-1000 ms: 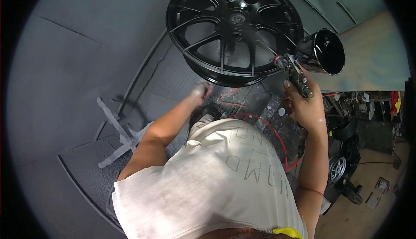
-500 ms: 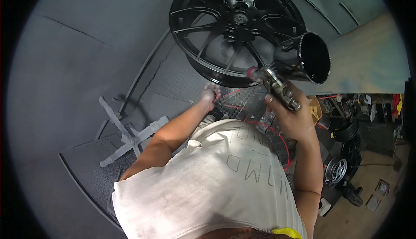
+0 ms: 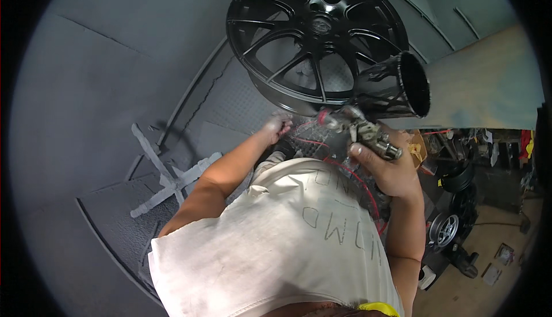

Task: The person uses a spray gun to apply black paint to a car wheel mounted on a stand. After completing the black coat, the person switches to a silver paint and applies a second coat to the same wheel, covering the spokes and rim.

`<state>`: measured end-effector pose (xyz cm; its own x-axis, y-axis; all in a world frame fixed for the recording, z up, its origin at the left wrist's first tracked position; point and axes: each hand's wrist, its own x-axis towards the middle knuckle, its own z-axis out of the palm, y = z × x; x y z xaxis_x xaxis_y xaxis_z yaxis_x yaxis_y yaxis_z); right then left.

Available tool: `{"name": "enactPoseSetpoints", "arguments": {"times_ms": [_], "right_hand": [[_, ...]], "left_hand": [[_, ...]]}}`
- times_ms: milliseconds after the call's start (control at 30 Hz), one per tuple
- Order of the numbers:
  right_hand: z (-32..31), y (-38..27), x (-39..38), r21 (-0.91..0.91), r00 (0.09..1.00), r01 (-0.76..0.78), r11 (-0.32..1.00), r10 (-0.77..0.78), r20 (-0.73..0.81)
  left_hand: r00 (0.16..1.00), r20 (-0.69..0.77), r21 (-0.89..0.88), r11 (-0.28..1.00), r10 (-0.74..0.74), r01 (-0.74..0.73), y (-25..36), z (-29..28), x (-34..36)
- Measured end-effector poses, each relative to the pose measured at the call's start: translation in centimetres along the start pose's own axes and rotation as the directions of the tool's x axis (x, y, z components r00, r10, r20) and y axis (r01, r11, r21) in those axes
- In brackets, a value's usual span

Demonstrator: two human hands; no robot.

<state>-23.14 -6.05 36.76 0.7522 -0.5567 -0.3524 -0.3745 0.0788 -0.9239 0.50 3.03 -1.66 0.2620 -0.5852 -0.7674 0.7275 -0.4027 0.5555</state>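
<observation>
Hands first, from my remote seat: the right hand (image 3: 394,170) grips a spray gun (image 3: 368,136), its dark-coated cup (image 3: 379,90) tilted, mouth to the right. The left hand (image 3: 278,126) is half curled just by the lower rim of a black spoked wheel (image 3: 322,27); blur keeps me from telling whether it touches or holds anything. I judge the spraying well along: spokes and hub look black throughout, while the lower side reads greyer, so I can't call that finished. The right forearm rises from below, elbow bent, the gun's nose pointing left beneath the rim; the left arm reaches forward, low. Farther out, I see a red hose (image 3: 368,193) and a grey crossed frame (image 3: 169,185).
</observation>
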Motion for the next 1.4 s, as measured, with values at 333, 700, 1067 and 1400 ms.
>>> {"name": "enactPoseSetpoints", "arguments": {"times_ms": [333, 700, 1067, 1400], "right_hand": [[-1.3, 1.7, 2.0, -0.172, 0.951, 0.048, 0.984, -0.097, -0.292], [-4.4, 5.3, 0.5, -0.141, 0.811, 0.126, 0.982, -0.184, -0.556], [-2.3, 6.5, -4.0, 0.245, 0.992, 0.127, 0.961, -0.121, -0.038], [-5.0, 16.3, -7.5, 0.209, 0.997, 0.046, 0.977, -0.032, -0.074]], "left_hand": [[0.962, -0.200, -0.200, 0.954, 0.185, -0.225, 4.0, -2.9, 1.2], [0.988, -0.081, -0.077, 0.987, 0.133, -0.140, -0.5, 2.0, -0.6], [0.999, -0.021, 0.077, 0.997, 0.027, -0.025, -2.8, 7.7, -2.0], [0.952, 0.292, 0.590, 0.801, -0.094, -0.102, -11.1, -2.6, -12.7]]}}
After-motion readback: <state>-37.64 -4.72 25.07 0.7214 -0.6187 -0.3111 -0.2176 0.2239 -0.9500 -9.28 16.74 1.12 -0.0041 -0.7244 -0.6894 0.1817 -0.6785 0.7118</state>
